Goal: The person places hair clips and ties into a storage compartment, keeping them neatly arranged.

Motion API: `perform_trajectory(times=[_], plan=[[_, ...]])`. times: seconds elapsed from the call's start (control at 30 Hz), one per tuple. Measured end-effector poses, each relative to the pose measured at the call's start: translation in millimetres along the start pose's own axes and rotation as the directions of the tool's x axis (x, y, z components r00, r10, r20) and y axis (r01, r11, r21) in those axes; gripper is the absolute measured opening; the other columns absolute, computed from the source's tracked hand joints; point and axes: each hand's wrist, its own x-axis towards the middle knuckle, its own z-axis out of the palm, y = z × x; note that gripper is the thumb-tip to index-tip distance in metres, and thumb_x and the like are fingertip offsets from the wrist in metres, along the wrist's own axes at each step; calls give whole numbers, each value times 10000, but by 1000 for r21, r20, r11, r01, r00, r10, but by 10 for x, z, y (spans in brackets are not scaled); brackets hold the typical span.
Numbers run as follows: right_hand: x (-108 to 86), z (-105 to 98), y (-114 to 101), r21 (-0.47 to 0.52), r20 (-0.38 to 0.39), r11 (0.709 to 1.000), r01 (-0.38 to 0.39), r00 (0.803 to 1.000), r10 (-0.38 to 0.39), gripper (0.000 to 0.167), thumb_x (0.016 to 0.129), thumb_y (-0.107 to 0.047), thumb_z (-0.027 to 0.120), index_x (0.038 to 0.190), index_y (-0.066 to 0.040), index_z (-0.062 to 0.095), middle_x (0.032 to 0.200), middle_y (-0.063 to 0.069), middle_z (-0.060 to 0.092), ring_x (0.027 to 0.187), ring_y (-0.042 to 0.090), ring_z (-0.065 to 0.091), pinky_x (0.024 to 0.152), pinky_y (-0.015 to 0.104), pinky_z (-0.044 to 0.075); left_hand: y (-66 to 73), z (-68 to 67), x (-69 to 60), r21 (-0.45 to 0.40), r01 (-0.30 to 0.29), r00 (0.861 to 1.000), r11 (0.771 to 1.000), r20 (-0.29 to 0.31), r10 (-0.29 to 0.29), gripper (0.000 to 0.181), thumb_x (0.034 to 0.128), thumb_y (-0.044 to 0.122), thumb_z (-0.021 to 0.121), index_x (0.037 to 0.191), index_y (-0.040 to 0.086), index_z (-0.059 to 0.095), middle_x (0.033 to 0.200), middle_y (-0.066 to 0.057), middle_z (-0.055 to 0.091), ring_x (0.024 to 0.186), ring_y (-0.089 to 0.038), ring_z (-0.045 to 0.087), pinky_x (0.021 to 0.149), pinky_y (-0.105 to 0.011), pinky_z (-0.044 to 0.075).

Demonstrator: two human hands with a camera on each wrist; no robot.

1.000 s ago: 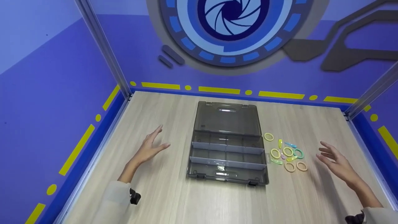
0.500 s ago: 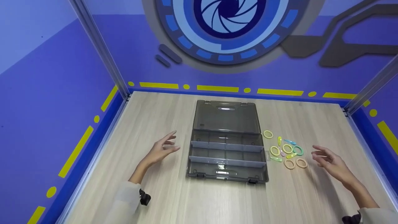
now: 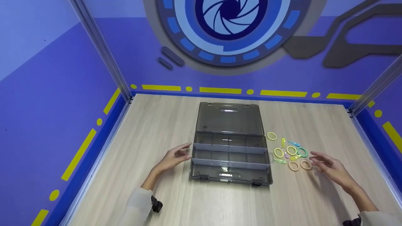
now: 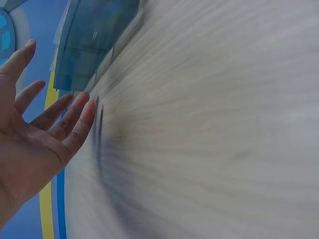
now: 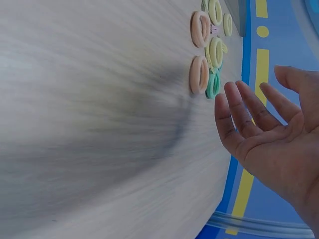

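No text, number or brand is showing legibly. On the box (image 3: 230, 181), a small mark (image 3: 205, 126) is sitting at the lid's (image 3: 230, 121) near left corner, appearing too tiny to read.

Head view: sleeves (image 3: 136, 204) cut off at bottom edge; wall emblem (image 3: 230, 29) cut off at top; lid marking (image 3: 204, 127) too small to read. Left wrist view: box (image 4: 92, 40) cut off at top. Right wrist view: rings (image 5: 194, 75) partly hide pink clip (image 5: 214, 30).

From my end I'm seeing a pale wood-grain tabletop (image 3: 157, 119) boxed in by blue-purple walls (image 3: 47, 103), yellow dashes (image 3: 220, 90) and dots (image 3: 250, 91) along the bottom, silver corner posts (image 3: 102, 50), plus a huge aperture-blade graphic (image 3: 230, 12) on the back one.
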Motion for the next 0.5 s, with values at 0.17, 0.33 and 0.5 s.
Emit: perform_trajectory(times=[0.17,0.33,0.5], plan=[[2,28,8,53,23,998,-43,999,42,491,1072,-177,547,1450,121,446,1117,-338,626,1015,-107,635,789,188,577,-27,83,32,-12,5,999,1000,39,-5,580,1015,217,650,1536,59,448,1526,-253,481,1329,-419,549,1089,-540,474],[23,53,20,90,25,995,-53,998,51,485,1068,-152,551,1432,151,448,1120,-312,650,1014,-85,653,783,205,588,-30,148,84,-65,13,998,998,63,-8,574,1026,212,636,1543,65,438,1471,-264,523,1246,-344,610,1025,-476,533],[48,85,45,104,17,994,-36,999,34,459,1067,-116,542,1424,158,454,1127,-300,659,1003,-75,660,774,204,586,-41,175,133,-114,16,998,993,59,-9,546,1027,180,632,1523,35,456,1474,-270,499,1148,-234,649,930,-347,580]])
